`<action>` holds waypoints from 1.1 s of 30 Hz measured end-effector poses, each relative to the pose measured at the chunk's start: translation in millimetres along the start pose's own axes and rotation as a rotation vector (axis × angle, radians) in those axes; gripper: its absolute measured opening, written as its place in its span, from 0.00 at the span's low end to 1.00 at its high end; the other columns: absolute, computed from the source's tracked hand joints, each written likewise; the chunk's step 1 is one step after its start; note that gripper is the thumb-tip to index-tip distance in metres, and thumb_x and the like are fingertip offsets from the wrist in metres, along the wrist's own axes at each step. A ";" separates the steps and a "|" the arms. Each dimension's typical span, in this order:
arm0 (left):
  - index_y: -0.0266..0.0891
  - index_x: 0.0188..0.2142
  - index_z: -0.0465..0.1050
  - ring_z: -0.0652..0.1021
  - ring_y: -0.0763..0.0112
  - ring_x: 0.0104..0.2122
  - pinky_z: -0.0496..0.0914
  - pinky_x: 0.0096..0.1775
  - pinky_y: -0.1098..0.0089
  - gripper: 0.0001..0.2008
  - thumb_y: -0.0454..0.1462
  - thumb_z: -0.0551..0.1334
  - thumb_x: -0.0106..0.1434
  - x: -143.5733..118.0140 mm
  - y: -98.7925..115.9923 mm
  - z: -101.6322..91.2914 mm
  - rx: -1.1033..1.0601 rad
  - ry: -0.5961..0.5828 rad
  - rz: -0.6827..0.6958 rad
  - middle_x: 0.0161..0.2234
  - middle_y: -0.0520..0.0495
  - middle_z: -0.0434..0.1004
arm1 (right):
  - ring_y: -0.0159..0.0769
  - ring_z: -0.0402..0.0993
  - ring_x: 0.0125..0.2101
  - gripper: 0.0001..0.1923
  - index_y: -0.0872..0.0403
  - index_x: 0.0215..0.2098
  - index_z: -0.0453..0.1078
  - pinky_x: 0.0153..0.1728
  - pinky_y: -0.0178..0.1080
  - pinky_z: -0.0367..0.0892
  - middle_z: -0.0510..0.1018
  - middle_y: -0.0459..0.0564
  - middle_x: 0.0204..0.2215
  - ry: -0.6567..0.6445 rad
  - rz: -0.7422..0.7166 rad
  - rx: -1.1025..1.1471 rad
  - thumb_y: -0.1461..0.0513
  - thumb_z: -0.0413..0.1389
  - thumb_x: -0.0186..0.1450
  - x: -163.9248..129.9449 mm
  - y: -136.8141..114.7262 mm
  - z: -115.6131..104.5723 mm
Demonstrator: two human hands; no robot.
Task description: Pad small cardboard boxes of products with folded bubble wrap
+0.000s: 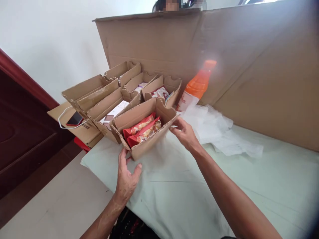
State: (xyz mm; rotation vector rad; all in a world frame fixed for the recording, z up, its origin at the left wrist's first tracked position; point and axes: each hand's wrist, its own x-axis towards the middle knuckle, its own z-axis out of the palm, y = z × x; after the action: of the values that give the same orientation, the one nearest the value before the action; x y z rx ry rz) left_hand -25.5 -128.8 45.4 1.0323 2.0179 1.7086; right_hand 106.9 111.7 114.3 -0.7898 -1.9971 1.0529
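In front of me, on the pale green cloth, a small open cardboard box [152, 146] holds red snack packets [143, 131] with pictures of food on them. My left hand [127, 176] is at its near left corner, fingers reaching up against the end and the thumb spread away. At the right end, my right hand [185, 132] has its thumb and bent fingers at the corner of the box. Behind it, another box holds a white carton [114, 113], and one farther back has a red and white packet [160, 93] inside.
An orange-capped bottle [196, 86] leans by crumpled white sheeting [214, 127]. A tall cardboard panel [261, 73] stands along the back, with a person's head [161, 6] above it. A phone [74, 119] and white cable [59, 121] lie on cardboard at left.
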 end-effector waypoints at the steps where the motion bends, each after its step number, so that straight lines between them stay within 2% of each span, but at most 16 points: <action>1: 0.41 0.64 0.56 0.74 0.55 0.56 0.69 0.59 0.52 0.32 0.41 0.64 0.63 -1.9 1.6 -2.2 0.003 0.002 -0.022 0.61 0.35 0.65 | 0.42 0.77 0.42 0.12 0.52 0.42 0.71 0.45 0.46 0.73 0.80 0.51 0.41 0.047 0.006 -0.038 0.59 0.55 0.60 -22.4 -4.0 -6.2; 3: 0.40 0.59 0.62 0.75 0.56 0.54 0.69 0.58 0.53 0.27 0.42 0.64 0.63 -8.7 5.1 -5.6 0.018 -0.005 -0.057 0.54 0.38 0.71 | 0.40 0.77 0.39 0.09 0.50 0.41 0.71 0.42 0.44 0.74 0.80 0.50 0.39 0.132 0.043 -0.119 0.57 0.56 0.63 -76.1 -14.4 -21.2; 5: 0.41 0.55 0.66 0.76 0.56 0.53 0.70 0.58 0.54 0.23 0.44 0.65 0.63 -21.0 5.6 -5.9 0.026 -0.064 -0.076 0.49 0.41 0.74 | 0.41 0.78 0.38 0.12 0.48 0.47 0.71 0.42 0.45 0.75 0.81 0.50 0.42 0.216 0.099 -0.193 0.56 0.57 0.66 -137.0 -24.1 -35.4; 7: 0.40 0.53 0.67 0.78 0.56 0.49 0.73 0.54 0.57 0.22 0.44 0.65 0.62 -39.6 1.2 -1.0 0.023 -0.134 -0.080 0.44 0.42 0.76 | 0.45 0.79 0.43 0.15 0.45 0.52 0.70 0.45 0.48 0.76 0.80 0.52 0.46 0.323 0.133 -0.269 0.56 0.57 0.66 -199.3 -28.9 -46.2; 9: 0.39 0.52 0.68 0.80 0.55 0.45 0.76 0.49 0.58 0.22 0.45 0.66 0.61 -62.2 -5.9 9.6 0.028 -0.191 -0.065 0.42 0.41 0.77 | 0.50 0.77 0.49 0.18 0.43 0.54 0.69 0.49 0.52 0.74 0.79 0.55 0.50 0.449 0.162 -0.351 0.56 0.57 0.66 -257.1 -27.4 -53.9; 11: 0.37 0.53 0.68 0.80 0.53 0.45 0.77 0.48 0.55 0.24 0.45 0.65 0.61 -82.5 -10.0 25.0 0.050 -0.230 -0.014 0.44 0.39 0.78 | 0.53 0.76 0.51 0.20 0.43 0.56 0.68 0.51 0.54 0.73 0.78 0.56 0.51 0.589 0.210 -0.413 0.56 0.58 0.66 -304.5 -21.7 -59.6; 14: 0.38 0.57 0.68 0.78 0.50 0.51 0.73 0.54 0.52 0.26 0.42 0.64 0.61 -93.2 -1.2 55.3 0.064 -0.355 0.099 0.51 0.36 0.76 | 0.53 0.76 0.50 0.20 0.45 0.55 0.68 0.51 0.55 0.72 0.78 0.56 0.47 0.757 0.299 -0.423 0.55 0.59 0.65 -346.1 -12.6 -66.6; 17: 0.39 0.58 0.67 0.76 0.53 0.54 0.72 0.56 0.54 0.25 0.37 0.63 0.61 -75.8 20.2 92.3 -0.005 -0.475 0.144 0.53 0.38 0.75 | 0.49 0.76 0.47 0.20 0.48 0.53 0.68 0.49 0.52 0.72 0.76 0.54 0.44 0.823 0.347 -0.400 0.55 0.61 0.64 -349.7 -8.1 -74.9; 21: 0.40 0.60 0.66 0.75 0.56 0.55 0.74 0.52 0.60 0.28 0.34 0.63 0.59 -35.5 41.9 143.1 -0.113 -0.575 0.113 0.53 0.39 0.74 | 0.43 0.75 0.43 0.23 0.50 0.57 0.66 0.45 0.47 0.73 0.73 0.55 0.51 0.784 0.326 -0.389 0.56 0.60 0.65 -319.1 -4.2 -93.0; 24: 0.42 0.62 0.63 0.75 0.58 0.55 0.75 0.48 0.63 0.31 0.33 0.61 0.59 -15.5 47.2 167.9 -0.161 -0.637 0.111 0.56 0.40 0.73 | 0.42 0.75 0.44 0.25 0.49 0.61 0.63 0.45 0.46 0.73 0.72 0.56 0.55 0.746 0.309 -0.403 0.56 0.58 0.66 -299.4 5.0 -110.2; 26: 0.42 0.63 0.62 0.75 0.58 0.55 0.75 0.46 0.64 0.31 0.32 0.60 0.59 -9.3 46.9 173.0 -0.160 -0.684 0.132 0.56 0.40 0.73 | 0.42 0.76 0.42 0.25 0.49 0.60 0.64 0.43 0.46 0.73 0.74 0.55 0.53 0.739 0.337 -0.442 0.54 0.58 0.66 -295.8 15.9 -120.5; 28: 0.42 0.62 0.64 0.74 0.58 0.55 0.75 0.42 0.67 0.30 0.31 0.58 0.58 -4.9 44.3 169.8 -0.127 -0.711 0.168 0.57 0.40 0.72 | 0.42 0.77 0.39 0.23 0.50 0.56 0.66 0.38 0.43 0.72 0.76 0.54 0.48 0.703 0.388 -0.491 0.52 0.57 0.65 -298.2 29.9 -128.0; 31: 0.42 0.62 0.64 0.74 0.57 0.56 0.73 0.31 0.73 0.32 0.29 0.56 0.57 8.4 40.3 159.9 -0.013 -0.618 0.230 0.61 0.39 0.68 | 0.43 0.77 0.37 0.18 0.50 0.48 0.69 0.32 0.41 0.70 0.79 0.51 0.40 0.595 0.450 -0.537 0.50 0.55 0.65 -305.6 52.5 -132.5; 33: 0.43 0.63 0.64 0.72 0.55 0.58 0.73 0.30 0.72 0.31 0.30 0.56 0.59 25.4 40.3 159.0 0.089 -0.515 0.304 0.63 0.38 0.66 | 0.43 0.77 0.37 0.16 0.50 0.44 0.69 0.34 0.41 0.71 0.79 0.51 0.37 0.554 0.468 -0.553 0.50 0.55 0.64 -309.2 64.6 -132.3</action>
State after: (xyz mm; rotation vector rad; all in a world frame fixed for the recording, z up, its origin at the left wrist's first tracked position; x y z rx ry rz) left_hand 71.8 5.6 49.8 1.6778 1.6750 1.2983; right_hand 394.8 -43.5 12.9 -1.6963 -1.6475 0.4147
